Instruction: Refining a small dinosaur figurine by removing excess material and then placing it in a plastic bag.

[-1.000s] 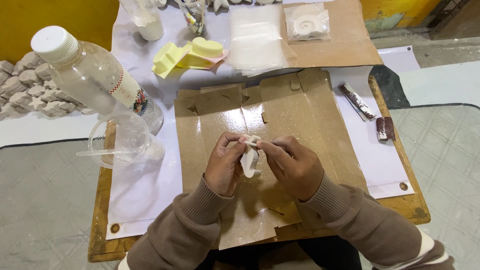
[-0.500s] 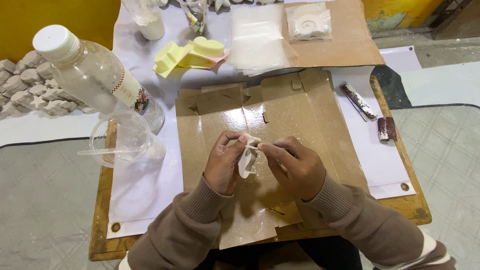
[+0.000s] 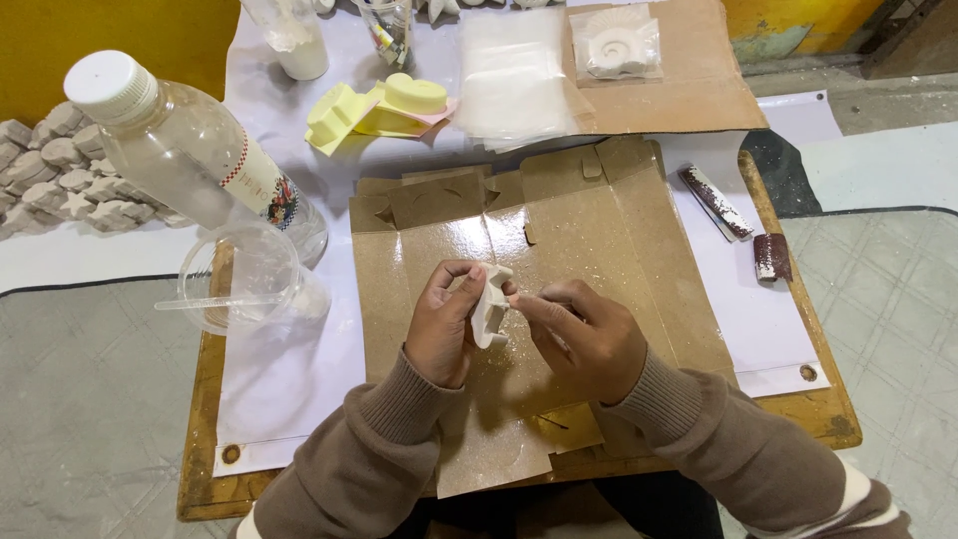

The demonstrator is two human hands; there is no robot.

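My left hand [image 3: 444, 324] grips a small white plaster piece [image 3: 488, 307] by its edge, holding it upright over a flattened brown cardboard sheet [image 3: 599, 240]. My right hand [image 3: 584, 334] is closed beside it, its fingertips pinching something small and pale against the piece's right side; what it pinches is too small to tell. Both hands sit near the middle of the cardboard, which is dusted with white specks.
A clear plastic bottle [image 3: 190, 150] with a white cap lies at the left, a clear cup [image 3: 244, 279] with a stick below it. Yellow moulds [image 3: 379, 105], plastic bags [image 3: 514, 75], a bagged shell cast [image 3: 619, 42] lie behind. Sanding strips [image 3: 718, 205] sit at right; white casts [image 3: 50, 175] far left.
The white piece has been turned in my left hand so it stands more upright. My right hand's fingers have shifted slightly along its side.
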